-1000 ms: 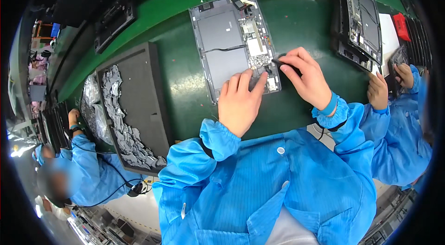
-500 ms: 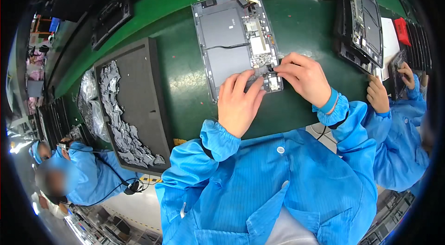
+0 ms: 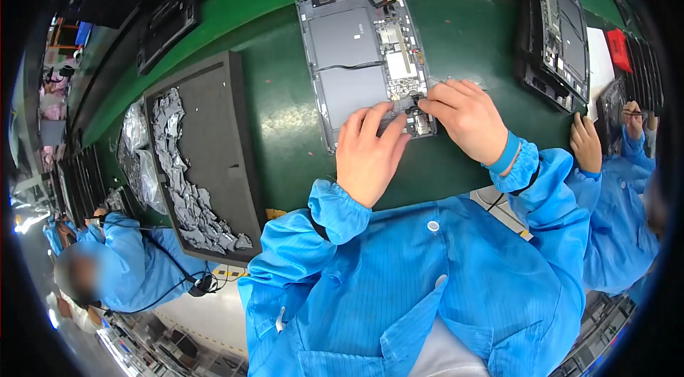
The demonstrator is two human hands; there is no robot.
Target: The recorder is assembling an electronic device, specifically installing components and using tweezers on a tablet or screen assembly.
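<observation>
1. Although the wide view bends its edges, the opened device (image 3: 349, 49) is a thin grey rectangle lying flat on the glossy green bench (image 3: 285, 113), ahead of the person; smooth matt panels fill its left, a pale, finely detailed circuit board (image 3: 400, 65) its right.
2. Left of it, a dark tray (image 3: 246, 156) with a matt floor bears crumpled, jagged silvery-grey pieces (image 3: 187, 177).
3. From a gathered blue cuff, the left hand (image 3: 368, 156) reaches up, palm down, its fingers loosely parted, tips on the device's near end.
4. Angled in from the right, the right hand (image 3: 464, 119) curls, thumb and forefinger drawn together at the near right corner.
5. Whether those tips grip anything, I cannot tell; the fingers cover parts there.
</observation>
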